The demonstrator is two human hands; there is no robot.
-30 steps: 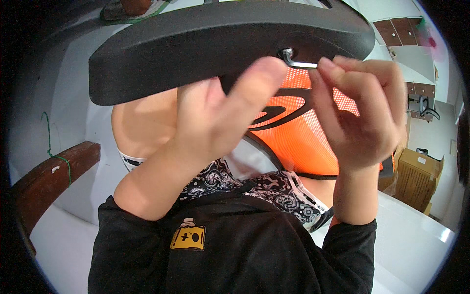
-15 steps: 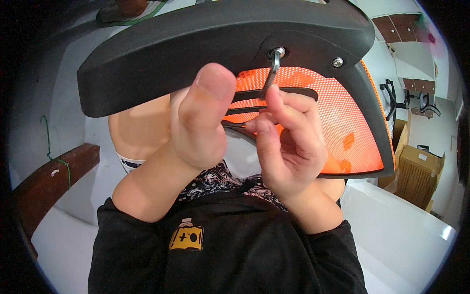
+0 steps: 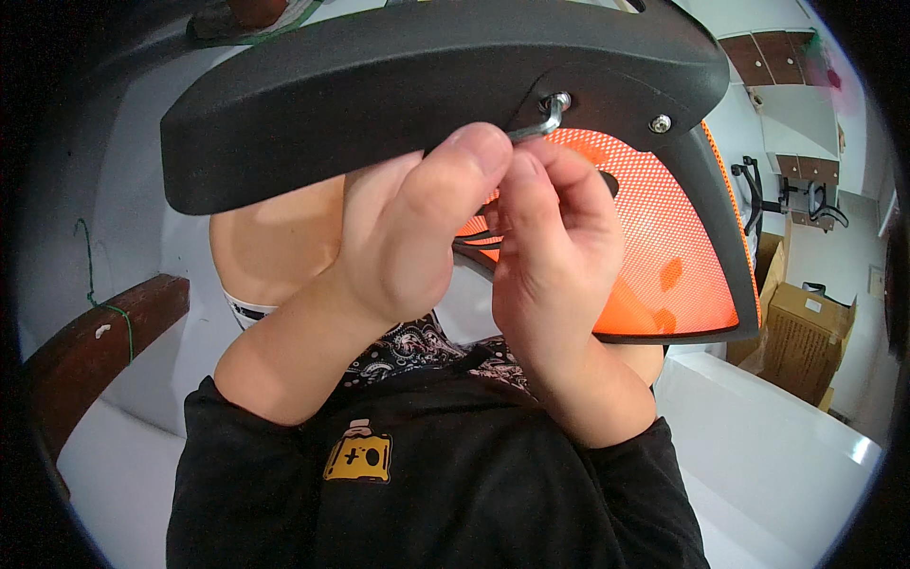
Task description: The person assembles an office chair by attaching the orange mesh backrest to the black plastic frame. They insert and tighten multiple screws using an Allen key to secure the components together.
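Observation:
A bent metal hex key (image 3: pixel 548 125) has its short end in a bolt (image 3: pixel 561 100) on the side of a black chair armrest (image 3: pixel 379 104). Its longer arm slants left and disappears behind the thumb of my left hand (image 3: pixel 408 223), which presses on it; the other left fingers are mostly hidden. Close beside it, my right hand (image 3: pixel 559 228) is pinched, with thumb and forefinger against the key just under its shaft. The right lower fingers curl inward. A second bolt (image 3: pixel 660 123) sits farther right on the armrest. Below it spreads the chair's orange mesh (image 3: pixel 673 256) in a black frame.
Cardboard boxes (image 3: pixel 806 332) stand at the right, with black chair parts (image 3: pixel 820 204) beyond them. A curved brown wooden arm (image 3: pixel 114 318) with green string is at the left. A white surface (image 3: pixel 758 455) lies to my lower right.
The hex key's free arm has swung from pointing down to pointing left. My left thumb has moved right onto it, and my right hand has shifted slightly up and left with it.

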